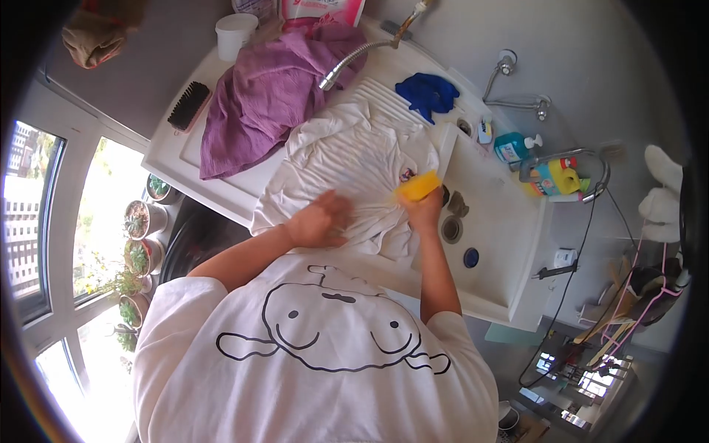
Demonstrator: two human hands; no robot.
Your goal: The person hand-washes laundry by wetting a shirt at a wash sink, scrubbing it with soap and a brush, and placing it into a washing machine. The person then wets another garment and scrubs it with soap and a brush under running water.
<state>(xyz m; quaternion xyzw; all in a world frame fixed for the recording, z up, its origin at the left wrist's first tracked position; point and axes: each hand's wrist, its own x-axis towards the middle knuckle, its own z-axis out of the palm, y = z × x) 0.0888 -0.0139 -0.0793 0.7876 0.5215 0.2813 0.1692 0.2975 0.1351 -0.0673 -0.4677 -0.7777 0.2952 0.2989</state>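
Note:
A white garment lies wrinkled across the ribbed washboard part of the white sink unit, a small dark patch showing near its right side. In my right hand, fingers closed, is a yellow bar that looks like laundry soap, held over the garment's right edge. My left hand is at the garment's lower middle; its fingers are smeared by motion, so their grip does not show. Behind the garment, a crumpled purple cloth rests on the counter.
The sink basin lies to the right, with a drain and a blue stopper. A blue cloth, a teal bottle and a yellow bottle line the back ledge. A flexible spout overhangs the purple cloth; a brush sits left.

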